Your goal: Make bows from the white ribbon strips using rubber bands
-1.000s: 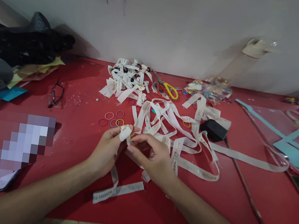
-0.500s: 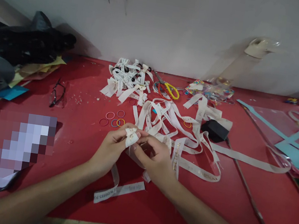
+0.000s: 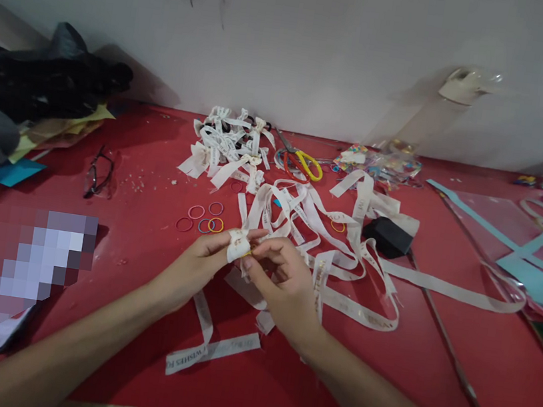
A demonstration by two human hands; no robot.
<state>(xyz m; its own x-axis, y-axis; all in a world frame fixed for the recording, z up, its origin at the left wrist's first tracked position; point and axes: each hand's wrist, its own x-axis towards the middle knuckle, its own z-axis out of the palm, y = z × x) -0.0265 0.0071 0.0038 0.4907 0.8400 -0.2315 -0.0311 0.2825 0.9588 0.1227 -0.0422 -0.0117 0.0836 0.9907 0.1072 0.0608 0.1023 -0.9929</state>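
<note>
A small folded piece of white printed ribbon (image 3: 238,246) is pinched between the thumb and fingers of my left hand (image 3: 202,264). My right hand (image 3: 285,283) is closed beside it, its thumb and forefinger on a small yellow band (image 3: 251,252) at the ribbon's right side. Loose white ribbon (image 3: 345,254) lies in loops behind and right of my hands. Below them, a ribbon strip with printed letters (image 3: 231,348) rests on the red table. Several coloured rings (image 3: 196,212) lie just beyond my left hand.
Tied white bows (image 3: 229,144) are heaped at the back, beside red and yellow scissors (image 3: 302,164). A black block (image 3: 388,237) sits right of the ribbons. Glasses (image 3: 98,172) and a blurred-out phone (image 3: 6,328) are on the left. A thin rod (image 3: 444,339) lies on the right.
The folded ribbon has turned between my fingers, and a bit of yellow band now shows beside it. My right fingertips have shifted slightly. The whole view has moved a little.
</note>
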